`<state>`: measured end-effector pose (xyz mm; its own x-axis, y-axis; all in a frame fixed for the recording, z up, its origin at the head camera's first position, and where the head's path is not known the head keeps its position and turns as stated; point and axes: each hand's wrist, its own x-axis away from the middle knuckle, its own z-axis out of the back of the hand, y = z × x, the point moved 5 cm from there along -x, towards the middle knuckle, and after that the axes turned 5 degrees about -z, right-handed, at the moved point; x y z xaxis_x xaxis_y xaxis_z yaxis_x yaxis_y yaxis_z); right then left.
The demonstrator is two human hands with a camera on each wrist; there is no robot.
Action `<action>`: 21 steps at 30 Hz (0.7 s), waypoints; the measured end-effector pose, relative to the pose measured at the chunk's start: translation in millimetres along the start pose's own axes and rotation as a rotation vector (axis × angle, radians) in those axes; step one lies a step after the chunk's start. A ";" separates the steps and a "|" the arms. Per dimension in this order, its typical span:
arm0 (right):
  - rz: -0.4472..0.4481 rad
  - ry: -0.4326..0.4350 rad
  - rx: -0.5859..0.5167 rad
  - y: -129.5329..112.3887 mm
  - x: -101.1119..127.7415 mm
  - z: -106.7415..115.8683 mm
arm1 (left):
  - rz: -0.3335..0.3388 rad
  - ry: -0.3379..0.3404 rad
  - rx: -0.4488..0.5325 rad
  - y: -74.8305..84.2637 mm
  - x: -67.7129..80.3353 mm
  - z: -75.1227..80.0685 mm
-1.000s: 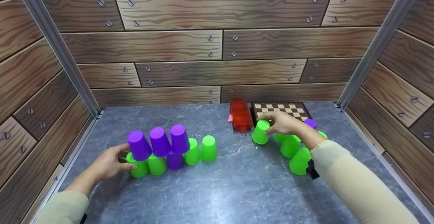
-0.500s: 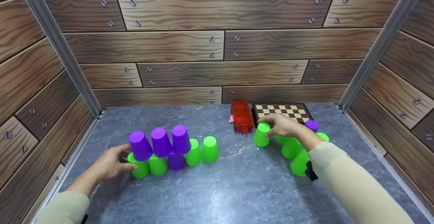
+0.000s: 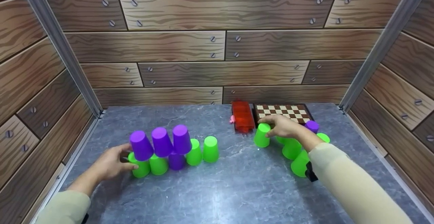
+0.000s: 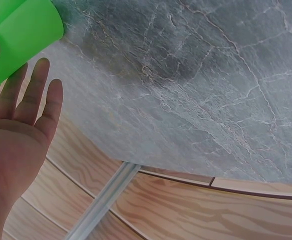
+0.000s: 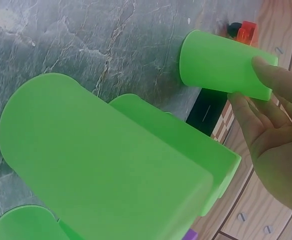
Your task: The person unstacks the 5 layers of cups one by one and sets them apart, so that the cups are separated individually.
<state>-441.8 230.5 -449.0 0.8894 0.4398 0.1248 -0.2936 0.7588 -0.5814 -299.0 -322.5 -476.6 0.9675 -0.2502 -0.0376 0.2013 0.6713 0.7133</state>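
Note:
In the head view my left hand (image 3: 110,163) is at the leftmost green cup (image 3: 140,169), thumb across its front and fingers reaching behind. Its fingers look straight in the left wrist view, beside the green cup (image 4: 28,35). Three upside-down purple cups (image 3: 162,142) stand on a lower row of green cups (image 3: 211,149) with one purple cup (image 3: 176,162) among them. My right hand (image 3: 283,127) pinches an upside-down green cup (image 3: 261,136) near its top, between thumb and fingers, as the right wrist view confirms. Whether that cup touches the table cannot be told.
Several more green cups (image 3: 299,164) and a purple cup (image 3: 312,126) stand under and beside my right forearm. Behind are a checkered board (image 3: 281,110) and a red translucent box (image 3: 242,117) with a pink bit. Wood-patterned walls (image 3: 176,44) enclose the grey table (image 3: 203,197).
The view shifts slightly. Between the earlier frames and now, the right hand and its green cup come slightly lower and nearer; the left hand and the stacked cups keep their places.

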 end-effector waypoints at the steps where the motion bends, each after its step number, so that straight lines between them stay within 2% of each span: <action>1: -0.001 -0.001 -0.002 0.1 0.3 0.0 | -0.001 0.000 0.000 -0.1 0.0 -0.2; 7: -0.018 0.003 -0.007 -0.1 4.2 2.7 | -0.008 0.001 0.005 -0.2 0.5 -1.8; 13: 0.011 -0.001 -0.068 -9.2 11.1 14.6 | -0.010 -0.003 0.012 0.2 1.0 -2.4; 17: 0.026 0.058 -0.066 -27.6 15.3 28.0 | -0.007 -0.001 0.004 0.1 0.6 -1.4; 21: 0.069 0.123 -0.027 -57.9 16.8 35.3 | 0.001 -0.003 0.005 -0.1 1.3 -1.2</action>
<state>-422.2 210.9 -384.8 0.9040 0.4273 -0.0149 -0.3477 0.7145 -0.6071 -297.6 -322.0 -477.6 0.9673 -0.2513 -0.0348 0.1994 0.6682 0.7168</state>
